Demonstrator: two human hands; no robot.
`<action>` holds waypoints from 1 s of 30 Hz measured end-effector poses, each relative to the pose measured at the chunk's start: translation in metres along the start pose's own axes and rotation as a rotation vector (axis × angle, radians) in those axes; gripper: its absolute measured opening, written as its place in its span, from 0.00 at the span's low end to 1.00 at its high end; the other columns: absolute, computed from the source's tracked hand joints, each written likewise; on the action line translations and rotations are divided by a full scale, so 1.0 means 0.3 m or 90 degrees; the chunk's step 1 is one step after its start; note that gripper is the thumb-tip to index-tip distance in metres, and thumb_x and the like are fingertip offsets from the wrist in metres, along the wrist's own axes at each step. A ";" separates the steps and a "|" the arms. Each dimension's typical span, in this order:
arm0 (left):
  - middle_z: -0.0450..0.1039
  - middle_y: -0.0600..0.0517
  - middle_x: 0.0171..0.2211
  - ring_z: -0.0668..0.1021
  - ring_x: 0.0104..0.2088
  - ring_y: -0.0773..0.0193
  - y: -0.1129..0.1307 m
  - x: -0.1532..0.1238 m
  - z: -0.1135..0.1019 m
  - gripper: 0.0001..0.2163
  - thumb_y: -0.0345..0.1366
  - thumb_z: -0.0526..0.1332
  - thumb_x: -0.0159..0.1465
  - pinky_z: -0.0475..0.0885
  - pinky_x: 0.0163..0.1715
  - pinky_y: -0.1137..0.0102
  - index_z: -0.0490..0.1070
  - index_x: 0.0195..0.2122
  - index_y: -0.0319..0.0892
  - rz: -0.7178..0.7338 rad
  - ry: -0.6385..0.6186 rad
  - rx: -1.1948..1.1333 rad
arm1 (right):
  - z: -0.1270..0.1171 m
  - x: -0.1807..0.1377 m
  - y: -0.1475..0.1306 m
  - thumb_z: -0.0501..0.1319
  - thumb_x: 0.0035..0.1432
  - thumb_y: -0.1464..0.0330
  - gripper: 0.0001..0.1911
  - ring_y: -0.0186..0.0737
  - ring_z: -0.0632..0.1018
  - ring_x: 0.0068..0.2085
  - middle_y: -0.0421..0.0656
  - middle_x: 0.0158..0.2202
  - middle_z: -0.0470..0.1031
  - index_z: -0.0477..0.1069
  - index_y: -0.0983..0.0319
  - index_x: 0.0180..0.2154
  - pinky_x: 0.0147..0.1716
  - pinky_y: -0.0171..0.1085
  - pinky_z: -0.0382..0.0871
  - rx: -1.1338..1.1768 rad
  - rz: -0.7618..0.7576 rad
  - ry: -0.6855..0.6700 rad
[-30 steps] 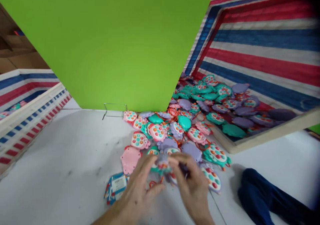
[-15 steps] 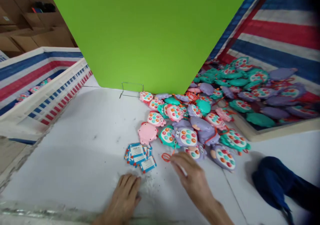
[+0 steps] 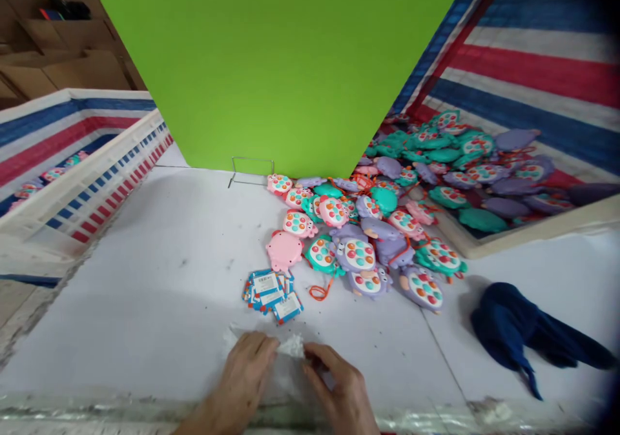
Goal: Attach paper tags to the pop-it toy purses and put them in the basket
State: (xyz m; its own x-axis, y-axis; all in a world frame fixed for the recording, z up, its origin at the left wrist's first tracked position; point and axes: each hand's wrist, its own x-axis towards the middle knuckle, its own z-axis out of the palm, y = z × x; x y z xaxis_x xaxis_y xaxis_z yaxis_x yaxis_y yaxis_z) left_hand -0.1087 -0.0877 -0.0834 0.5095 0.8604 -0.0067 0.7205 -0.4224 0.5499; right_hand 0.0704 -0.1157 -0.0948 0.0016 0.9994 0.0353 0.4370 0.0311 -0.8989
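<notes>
A thin, crumpled piece of clear plastic, perhaps a bag, stretches low over the table near its front edge. My left hand is closed on its left part, fingers bent over it. At its right end my right hand pinches it between thumb and fingers. Just beyond lies a small loose stack of blue-and-white cards with printed labels. Behind the cards sits a pink animal-shaped toy, face down. To its right spreads a pile of purple, green and pink toys with coloured buttons and orange cords.
A tall green panel stands at the back, with a wire stand at its foot. A white crate is on the left. On the right are a striped-lined bin full of toys and a dark blue cloth.
My right hand has moved left and towards me, away from the orange cord, and now pinches the plastic. My left hand has shifted slightly right and closed on it.
</notes>
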 end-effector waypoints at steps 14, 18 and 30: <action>0.71 0.52 0.30 0.73 0.32 0.64 -0.026 -0.007 -0.003 0.08 0.28 0.49 0.62 0.69 0.33 0.72 0.66 0.37 0.42 0.016 0.067 -0.088 | 0.007 0.034 -0.026 0.56 0.55 0.64 0.11 0.37 0.76 0.27 0.42 0.26 0.77 0.74 0.62 0.33 0.28 0.29 0.69 0.014 0.064 -0.025; 0.70 0.51 0.30 0.73 0.32 0.63 -0.028 -0.013 -0.003 0.08 0.30 0.48 0.63 0.69 0.32 0.71 0.66 0.38 0.41 0.006 0.055 -0.071 | 0.005 0.042 -0.037 0.55 0.55 0.64 0.10 0.35 0.72 0.24 0.39 0.23 0.74 0.72 0.61 0.29 0.26 0.28 0.66 -0.009 0.066 -0.052; 0.71 0.52 0.29 0.74 0.29 0.65 -0.006 0.009 -0.028 0.11 0.28 0.46 0.62 0.68 0.29 0.74 0.66 0.31 0.41 -0.049 -0.079 -0.002 | -0.026 0.051 -0.050 0.52 0.57 0.68 0.11 0.34 0.71 0.26 0.42 0.29 0.71 0.69 0.61 0.26 0.27 0.30 0.64 -0.077 0.016 -0.078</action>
State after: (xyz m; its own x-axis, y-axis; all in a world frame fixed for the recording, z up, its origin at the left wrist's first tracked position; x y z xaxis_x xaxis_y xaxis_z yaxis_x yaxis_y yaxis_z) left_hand -0.1127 -0.0822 -0.0773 0.5075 0.8483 -0.1513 0.7580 -0.3560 0.5465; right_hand 0.0710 -0.1010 -0.0773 -0.0926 0.9946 -0.0466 0.5434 0.0112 -0.8394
